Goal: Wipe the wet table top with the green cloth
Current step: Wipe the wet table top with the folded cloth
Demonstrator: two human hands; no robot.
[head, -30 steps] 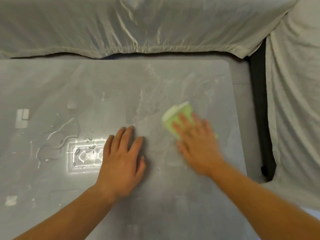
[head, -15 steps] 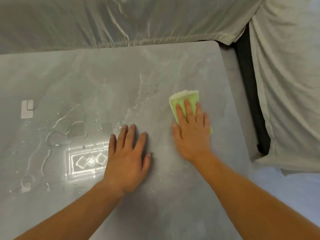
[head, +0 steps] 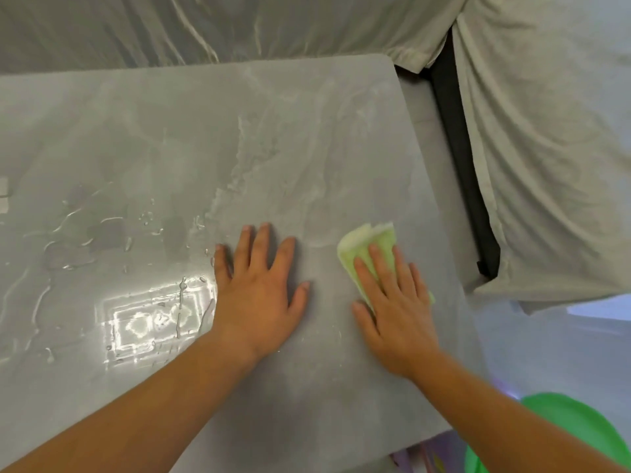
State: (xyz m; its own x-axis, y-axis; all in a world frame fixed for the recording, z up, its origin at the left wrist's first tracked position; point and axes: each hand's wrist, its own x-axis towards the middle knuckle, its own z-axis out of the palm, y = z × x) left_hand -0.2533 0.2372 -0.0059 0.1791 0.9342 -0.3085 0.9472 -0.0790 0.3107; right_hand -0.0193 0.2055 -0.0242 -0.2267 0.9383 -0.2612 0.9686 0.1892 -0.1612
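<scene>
- One grey table top (head: 307, 148) fills most of the view, its far right corner rounded.
- Two bare hands lie on it, a short way apart, both palm down.
- The left hand (head: 259, 288) is spread flat on the bare surface, five fingers splayed, holding nothing.
- The right hand (head: 396, 308) presses flat on the one green cloth (head: 368, 244), fingers stretched over it rather than curled round it; the cloth is pinned under the palm, not pinched.
- That cloth is folded, pale green with a whitish far edge, and sits near the table's right edge, poking out beyond the fingertips.
- Water streaks and beads (head: 85, 227) sit on the left part of the table, well apart from the cloth; one bright patch of reflected light (head: 153, 322) lies just left of the left wrist.
- Pale sheets (head: 546, 148) drape the furniture behind and to the right.
- One bright green round object (head: 573, 428) shows at the bottom right, below the table; I cannot tell what it is.
</scene>
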